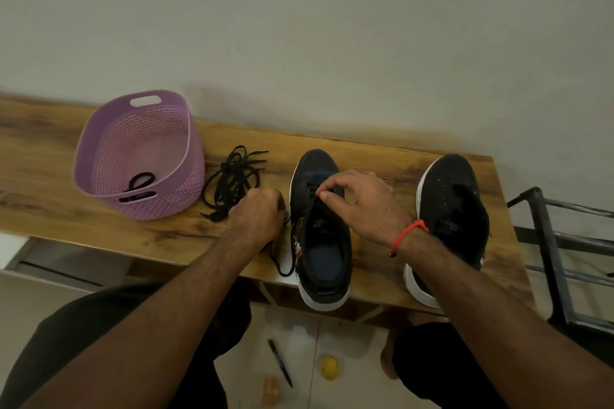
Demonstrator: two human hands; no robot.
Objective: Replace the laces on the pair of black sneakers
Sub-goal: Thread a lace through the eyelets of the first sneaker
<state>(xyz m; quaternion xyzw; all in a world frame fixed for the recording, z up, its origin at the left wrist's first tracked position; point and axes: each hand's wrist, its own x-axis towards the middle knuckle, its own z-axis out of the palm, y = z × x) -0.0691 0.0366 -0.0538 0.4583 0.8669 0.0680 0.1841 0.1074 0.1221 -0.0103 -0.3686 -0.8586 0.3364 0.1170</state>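
Both hands work on the nearer of two black sneakers. Right hand (360, 206) hovers over the eyelet area of the left sneaker (320, 229), with thumb and forefinger pinched together on a black lace (282, 262) at the eyelets; the remaining fingers are loosely curled. A red thread band (407, 236) circles the right wrist. Left hand (259, 219) sits just beside the sneaker's left side, fingers curled; the same lace runs from this hand down in a loop to the near edge of the wooden table (99, 229). Whether the left fingers actually clamp the lace cannot be told, since the back of the hand hides them. The left sneaker stands upright, toe pointing away from the person, heel overhanging the near table edge, white sole visible. The right sneaker (455, 209) stands well apart to the right, also toe away, with its eyelets unlaced; the right forearm crosses in front of its heel. A loose bundle of black laces (232, 181) lies on the table between the left sneaker and a purple perforated basket (109, 149). Inside the basket lies a dark looped item (141, 181), too unclear to identify. A black metal rack (561, 252) stands to the right of the table. On the floor below lie a pen (280, 364) and a small yellow object (329, 367).
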